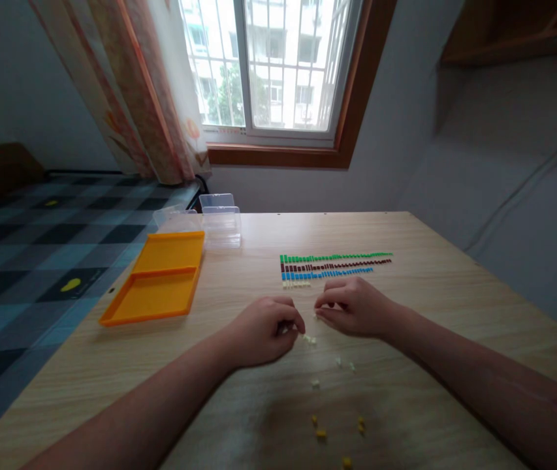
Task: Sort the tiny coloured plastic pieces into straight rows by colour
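Note:
My left hand [264, 329] rests on the wooden table [429, 287] with its fingers curled in a pinch on a small pale bead. My right hand [354, 305] lies just right of it, fingers pressed together on something tiny I cannot make out. Beyond the hands lie neat rows of beads: a green row [337, 256], a dark brown row [337, 264], a blue row [327, 273] and a short cream row [296, 284]. Loose cream beads [310, 339] lie between and below the hands, and several yellow beads [320, 432] sit nearer to me.
An open orange plastic box [158, 281] lies at the left of the table. Clear plastic containers [219, 222] stand behind it. A bed with a checked cover [38, 248] is beyond the left edge; a window and curtain are behind.

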### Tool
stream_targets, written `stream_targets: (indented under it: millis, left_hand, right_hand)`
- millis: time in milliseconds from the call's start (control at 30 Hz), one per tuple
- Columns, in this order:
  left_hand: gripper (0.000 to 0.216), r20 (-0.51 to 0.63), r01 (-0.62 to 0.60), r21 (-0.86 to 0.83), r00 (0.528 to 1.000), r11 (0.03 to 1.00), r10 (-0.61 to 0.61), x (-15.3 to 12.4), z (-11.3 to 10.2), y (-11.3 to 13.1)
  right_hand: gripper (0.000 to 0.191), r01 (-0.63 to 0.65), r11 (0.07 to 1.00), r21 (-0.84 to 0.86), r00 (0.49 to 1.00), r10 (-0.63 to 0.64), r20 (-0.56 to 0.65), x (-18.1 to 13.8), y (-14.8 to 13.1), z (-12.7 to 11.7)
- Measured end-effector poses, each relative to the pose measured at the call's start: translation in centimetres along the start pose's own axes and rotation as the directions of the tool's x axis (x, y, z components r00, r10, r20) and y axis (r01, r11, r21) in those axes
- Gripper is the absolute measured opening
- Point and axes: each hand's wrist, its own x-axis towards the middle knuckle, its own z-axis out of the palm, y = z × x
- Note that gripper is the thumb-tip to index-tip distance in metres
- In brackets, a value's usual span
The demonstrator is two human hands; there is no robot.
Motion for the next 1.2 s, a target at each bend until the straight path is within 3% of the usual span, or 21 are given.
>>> stream_targets:
  millis: [167, 433, 600, 867, 1200]
  left_hand:
    - [0.028, 0.003, 0.007, -0.001, 1.0, 1.0, -0.007, 0.0, 0.0, 0.0]
    - [0.026, 0.023, 0.011, 0.016, 1.0, 1.0, -0.012, 0.0, 0.0, -0.3]
    - [0.025, 0.014, 0.008, 0.01, 1.0, 1.0, -0.008, 0.1, -0.1, 0.0]
    - [0.026, 0.013, 0.003, 0.006, 1.0, 1.0, -0.003, 0.0, -0.1, -0.1]
    - [0.025, 0.007, 0.01, -0.008, 1.0, 1.0, -0.01, 0.0, 0.0, 0.0]
  right_hand:
    - [0.011, 0.0, 1.0, 0.003, 0.998, -0.001, 0.07, 0.0, 0.0, 0.2]
    - [0.019, -0.005, 0.997, -0.073, 0.999, 0.009, 0.045, 0.0, 1.1, 0.2]
    - [0.018, -0.028, 1.0, 0.0, 1.0, 0.028, 0.011, -0.2, 1.4, 0.1]
    - [0.02, -0.013, 1.0, 0.003, 0.997, 0.012, 0.078, -0.1, 0.9, -0.3]
    - [0.022, -0.158, 0.981, -0.114, 0.987, 0.155, -0.034, 0.3, 1.8, 0.7]
